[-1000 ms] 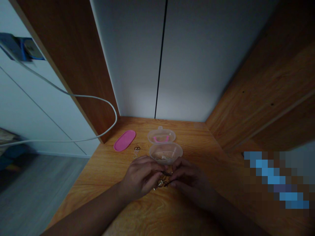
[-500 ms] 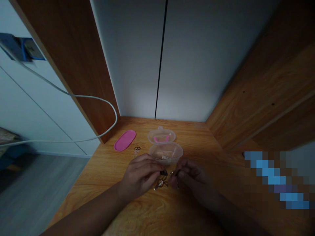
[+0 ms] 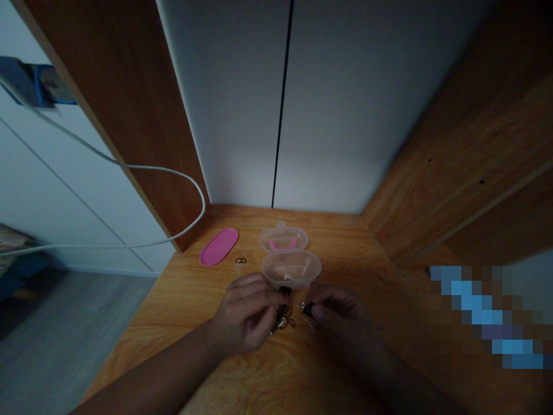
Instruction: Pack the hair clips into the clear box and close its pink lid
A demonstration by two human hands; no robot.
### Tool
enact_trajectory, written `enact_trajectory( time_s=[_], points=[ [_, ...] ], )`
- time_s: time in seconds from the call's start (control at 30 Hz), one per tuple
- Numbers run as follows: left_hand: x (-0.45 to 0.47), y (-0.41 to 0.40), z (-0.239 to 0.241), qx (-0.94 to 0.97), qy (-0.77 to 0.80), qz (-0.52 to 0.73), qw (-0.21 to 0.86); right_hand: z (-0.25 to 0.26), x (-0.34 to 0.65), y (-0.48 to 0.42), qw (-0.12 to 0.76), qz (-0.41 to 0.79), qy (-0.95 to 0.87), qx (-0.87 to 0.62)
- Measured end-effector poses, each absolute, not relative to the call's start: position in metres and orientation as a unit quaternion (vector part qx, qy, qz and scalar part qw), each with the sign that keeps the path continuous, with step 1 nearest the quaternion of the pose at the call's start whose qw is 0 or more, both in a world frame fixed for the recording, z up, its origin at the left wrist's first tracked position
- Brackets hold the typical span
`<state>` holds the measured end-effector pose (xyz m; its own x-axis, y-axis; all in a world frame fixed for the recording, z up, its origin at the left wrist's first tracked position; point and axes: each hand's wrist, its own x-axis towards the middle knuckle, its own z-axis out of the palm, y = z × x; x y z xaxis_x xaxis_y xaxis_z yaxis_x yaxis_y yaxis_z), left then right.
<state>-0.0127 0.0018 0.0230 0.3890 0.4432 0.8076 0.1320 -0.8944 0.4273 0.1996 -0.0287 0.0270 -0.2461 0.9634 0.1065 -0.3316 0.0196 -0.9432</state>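
On the wooden desk (image 3: pixel 345 242), my left hand (image 3: pixel 246 311) pinches a small black binder clip (image 3: pixel 284 292) between thumb and fingers, close to the near rim of an open clear plastic case (image 3: pixel 291 268). My right hand (image 3: pixel 334 308) pinches another small dark clip (image 3: pixel 307 310) a little to the right. A few metal clips (image 3: pixel 283 323) lie on the desk between the hands. The case's hinged lid (image 3: pixel 283 238) lies open behind it, with a pink curved piece inside.
A pink oval lid (image 3: pixel 218 246) lies to the left of the case, with small wire rings (image 3: pixel 239 263) beside it. A white cable (image 3: pixel 173 173) loops past the desk's left edge. White panels stand behind, wooden panels at both sides.
My hands have drawn apart, each keeping a small clip. The left hand has lifted its clip toward the clear case's rim.
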Motion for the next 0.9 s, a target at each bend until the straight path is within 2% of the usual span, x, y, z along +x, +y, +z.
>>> enact_trajectory(
  time_s=[0.4,0.9],
  points=[
    [-0.0104,0.0015,0.0263,0.809,0.172,0.544,0.14,0.0282,0.1959,-0.0257,0.488,0.571,-0.45,-0.482],
    [-0.0097,0.0028,0.0253,0.835,0.163,0.5,0.161,0.0331,0.1935,-0.029,0.51,0.481,-0.529,-0.478]
  ],
)
